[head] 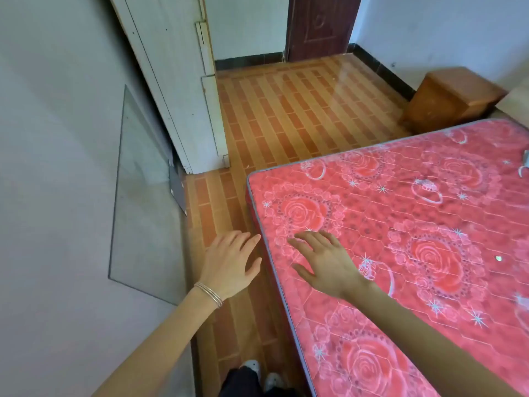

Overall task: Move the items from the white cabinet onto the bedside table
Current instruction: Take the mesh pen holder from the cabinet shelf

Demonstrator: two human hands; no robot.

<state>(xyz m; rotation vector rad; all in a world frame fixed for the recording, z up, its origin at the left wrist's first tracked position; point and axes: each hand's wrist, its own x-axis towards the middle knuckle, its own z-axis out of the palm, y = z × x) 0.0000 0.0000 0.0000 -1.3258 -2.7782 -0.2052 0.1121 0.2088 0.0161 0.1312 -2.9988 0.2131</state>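
1. Hovering palm-down: left hand (pixel 229 262) and right hand (pixel 323 262), fingers spread, holding nothing.
2. White cabinet (pixel 171 90) stands ahead-left, nearer the left hand; its items hidden.
3. Bedside table (pixel 452 96) far right, beyond mattress (pixel 400 224) corner.

The white cabinet (pixel 183 90) stands along the left wall; the bedside table (pixel 455 96) (brown wood) sits far right, well apart.

Bright soft daylight, glare on floor tiles (pixel 337 81), wide-angle bending at edges
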